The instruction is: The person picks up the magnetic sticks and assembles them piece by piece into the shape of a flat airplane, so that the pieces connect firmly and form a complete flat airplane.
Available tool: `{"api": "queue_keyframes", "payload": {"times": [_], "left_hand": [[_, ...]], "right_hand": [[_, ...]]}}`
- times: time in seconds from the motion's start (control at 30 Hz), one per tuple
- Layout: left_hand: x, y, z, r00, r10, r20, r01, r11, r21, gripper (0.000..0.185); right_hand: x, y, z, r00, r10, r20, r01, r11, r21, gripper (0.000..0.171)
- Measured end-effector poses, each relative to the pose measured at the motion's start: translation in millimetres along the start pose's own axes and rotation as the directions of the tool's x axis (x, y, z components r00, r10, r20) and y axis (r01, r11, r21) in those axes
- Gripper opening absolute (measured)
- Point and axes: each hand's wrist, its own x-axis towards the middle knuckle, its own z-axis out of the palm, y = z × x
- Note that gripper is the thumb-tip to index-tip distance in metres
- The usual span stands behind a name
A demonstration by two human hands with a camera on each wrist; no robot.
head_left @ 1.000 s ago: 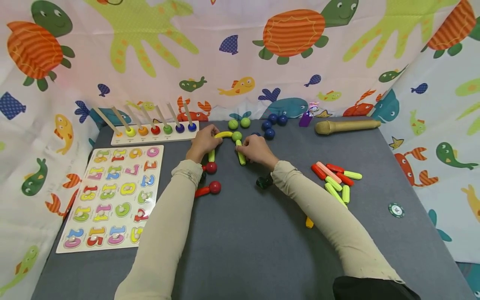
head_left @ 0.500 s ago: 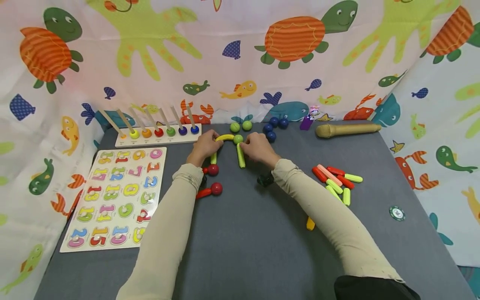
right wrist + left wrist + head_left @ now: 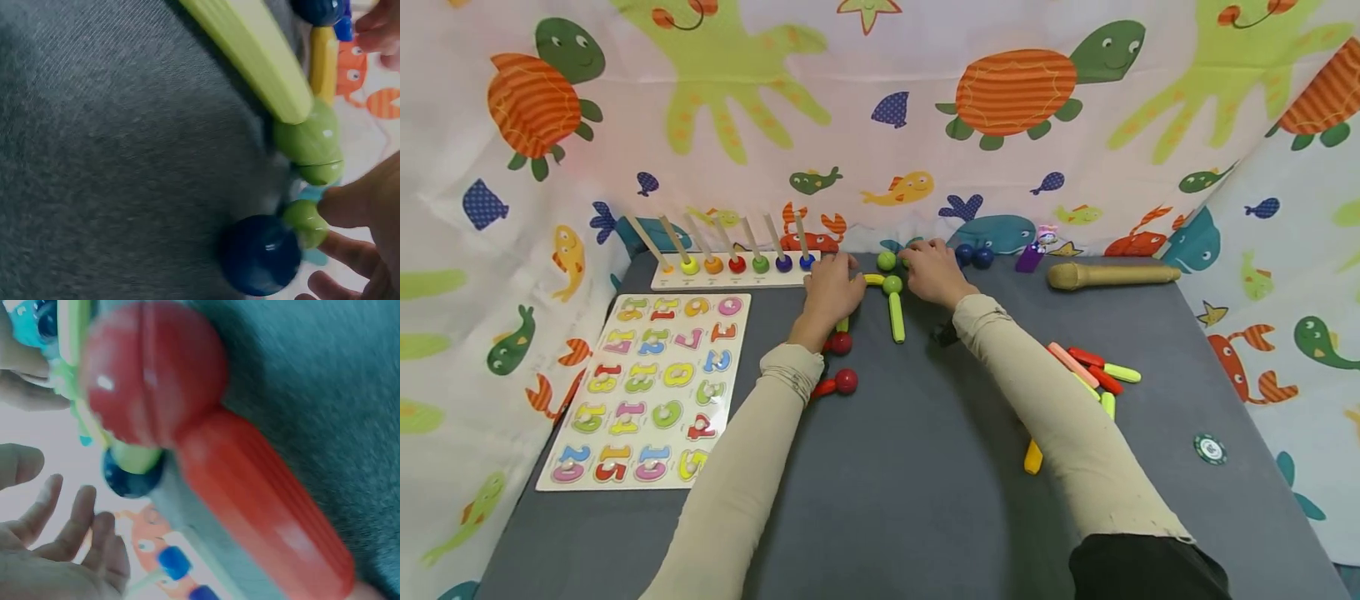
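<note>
1. Left hand [image 3: 833,287] lies palm down over the left leg of the stick-and-ball arch, fingers relaxed and spread in the left wrist view; no grip visible. It hides most of the yellow curved stick [image 3: 874,279] and the top of the short green stick below it.
2. Right hand [image 3: 934,269] is at the back of the mat, fingertips on a loose green ball [image 3: 305,224]; fingers reach out, not wrapped round it. Whether it pinches the ball: cannot tell, thumb is cut off.
3. Nearest: red ball with red stick [image 3: 837,383], long axis roughly left-right, ball at the right end. In the left wrist view it fills the frame, blurred.
4. Next out: second red ball [image 3: 841,342], just under the left wrist; its stick is hidden.
5. Lime green stick [image 3: 897,317] forms the arch's right leg, long axis running near-to-far, slightly tilted, far end touching the green joint ball [image 3: 892,284]. Free near end points at the person.
6. Dark blue ball [image 3: 262,253] sits just beside the loose green ball in the right wrist view; contact unclear.
7. Right forearm covers part of the pile of red and green sticks [image 3: 1101,373].
8. Far edge: two blue balls [image 3: 974,255], wooden microphone [image 3: 1111,274] lying left-right, peg board with rings [image 3: 730,265].
</note>
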Motion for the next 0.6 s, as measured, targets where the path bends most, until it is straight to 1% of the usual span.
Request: {"api": "queue_keyframes", "payload": {"times": [0.07,0.13,0.17,0.23,0.3,0.37,0.4,0.47,0.53,0.6], "left_hand": [[-1.4,10.4,4.2,0.999,0.047,-0.001,-0.047,0.999,-0.025,0.024],[-0.2,16.8,9.9,0.997,0.07,0.041,-0.068,0.996,-0.063,0.02],[1.6,18.1,13.6,0.995,0.065,0.078,-0.059,0.995,-0.084,0.018],[12.5,10.0,29.9,0.988,0.048,0.144,-0.035,0.995,-0.096,0.017],[25.2,-2.2,48.2,0.979,0.034,0.203,-0.016,0.996,-0.09,0.024],[33.8,-9.7,60.8,0.963,0.002,0.269,0.02,0.996,-0.082,0.033],[36.2,-10.6,64.2,0.953,-0.019,0.302,0.042,0.997,-0.071,0.035],[33.2,-4.4,60.8,0.929,-0.069,0.364,0.098,0.993,-0.061,0.037],[24.9,8.7,50.0,0.904,-0.124,0.408,0.144,0.989,-0.019,0.036],[17.1,19.6,39.8,0.89,-0.157,0.427,0.172,0.985,0.005,0.033]], "right_hand": [[-1.4,7.4,3.0,1.0,0.016,0.016,-0.016,1.0,-0.016,0.043],[-3.4,13.4,6.1,1.0,0.023,0.006,-0.023,1.0,-0.016,0.042],[-4.4,15.8,7.7,1.0,0.023,-0.005,-0.023,1.0,-0.01,0.042],[-6.6,19.5,10.2,0.999,0.015,-0.047,-0.015,1.0,0.015,0.04],[-8.9,21.9,11.3,0.994,0.005,-0.106,0.002,0.998,0.06,0.036],[-12.0,22.2,9.1,0.986,0.003,-0.165,0.019,0.991,0.134,0.033],[-14.1,22.1,7.4,0.982,0.007,-0.188,0.028,0.983,0.183,0.031],[-20.4,20.8,2.5,0.977,0.022,-0.21,0.038,0.96,0.277,0.031],[-30.1,18.6,-4.4,0.98,0.044,-0.196,0.034,0.926,0.375,0.032],[-41.2,17.5,-8.6,0.985,0.063,-0.161,0.015,0.897,0.442,0.032]]}}
